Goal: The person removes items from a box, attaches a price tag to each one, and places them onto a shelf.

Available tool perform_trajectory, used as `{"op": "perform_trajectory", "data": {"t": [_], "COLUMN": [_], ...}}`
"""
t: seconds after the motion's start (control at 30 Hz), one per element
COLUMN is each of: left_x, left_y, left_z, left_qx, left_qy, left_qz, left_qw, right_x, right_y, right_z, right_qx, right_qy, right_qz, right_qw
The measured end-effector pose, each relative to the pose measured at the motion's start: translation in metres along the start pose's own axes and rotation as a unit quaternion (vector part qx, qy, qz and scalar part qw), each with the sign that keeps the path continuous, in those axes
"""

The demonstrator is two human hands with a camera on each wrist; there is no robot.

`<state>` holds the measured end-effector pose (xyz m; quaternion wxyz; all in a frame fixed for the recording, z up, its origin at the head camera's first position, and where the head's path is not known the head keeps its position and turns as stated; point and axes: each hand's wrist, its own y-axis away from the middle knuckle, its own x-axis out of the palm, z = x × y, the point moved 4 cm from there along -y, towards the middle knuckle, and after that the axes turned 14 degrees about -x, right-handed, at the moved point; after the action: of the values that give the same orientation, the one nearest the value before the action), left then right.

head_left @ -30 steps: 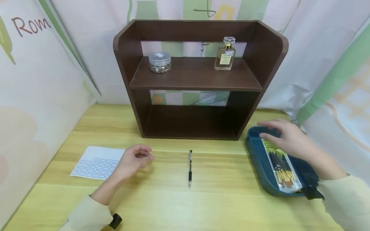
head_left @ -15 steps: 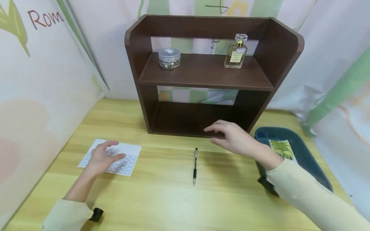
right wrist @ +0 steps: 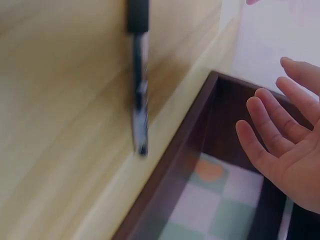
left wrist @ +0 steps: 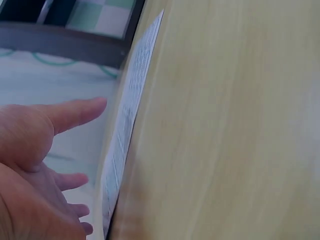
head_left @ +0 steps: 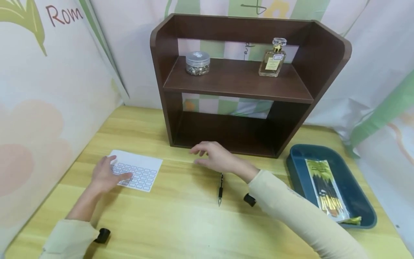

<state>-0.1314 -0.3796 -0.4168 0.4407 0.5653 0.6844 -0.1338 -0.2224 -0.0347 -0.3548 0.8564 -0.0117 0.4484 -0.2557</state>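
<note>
My left hand [head_left: 105, 175] is at the left edge of a white sheet of blue-framed labels [head_left: 141, 172], thumb and fingers spread and holding nothing. The left wrist view shows the fingers beside the sheet [left wrist: 126, 112]. My right hand [head_left: 215, 157] hangs over the table in front of the shelf, its fingers loosely bent around nothing. Below its wrist lies a black pen [head_left: 220, 192], tip toward me, its upper end hidden in the head view. The right wrist view has the whole right hand [right wrist: 285, 135] apart from the pen [right wrist: 140, 95].
A dark brown two-tier shelf [head_left: 239, 90] stands at the back. On its upper board are a clear lidded jar [head_left: 198, 64] of small metallic pieces and a perfume bottle [head_left: 272, 61]. At right, a dark blue tray [head_left: 359, 201] holds a packet of paintbrushes [head_left: 326, 190].
My right hand has moved left from over the blue tray, past the pen, to in front of the shelf. My left hand has shifted left, across to the label sheet's left edge.
</note>
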Motion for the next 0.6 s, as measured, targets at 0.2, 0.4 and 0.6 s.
{"op": "perform_trajectory", "data": {"t": [0.2, 0.4, 0.6], "left_x": [-0.008, -0.009, -0.011], "left_y": [-0.005, -0.007, -0.007], "left_z": [0.016, 0.018, 0.018], "left_qx": [-0.026, -0.007, 0.014], "left_qy": [-0.016, -0.050, -0.041], "left_qz": [0.007, -0.007, -0.030], "left_qw": [0.9995, 0.9987, 0.9986], "right_x": [0.021, 0.035, 0.048], "right_y": [-0.033, -0.061, -0.085], "right_z": [-0.001, -0.003, -0.005], "right_qx": [-0.003, 0.008, 0.022], "right_qy": [-0.036, -0.055, -0.074], "right_qz": [0.005, 0.006, 0.007], "right_qw": [0.9994, 0.9985, 0.9970]}}
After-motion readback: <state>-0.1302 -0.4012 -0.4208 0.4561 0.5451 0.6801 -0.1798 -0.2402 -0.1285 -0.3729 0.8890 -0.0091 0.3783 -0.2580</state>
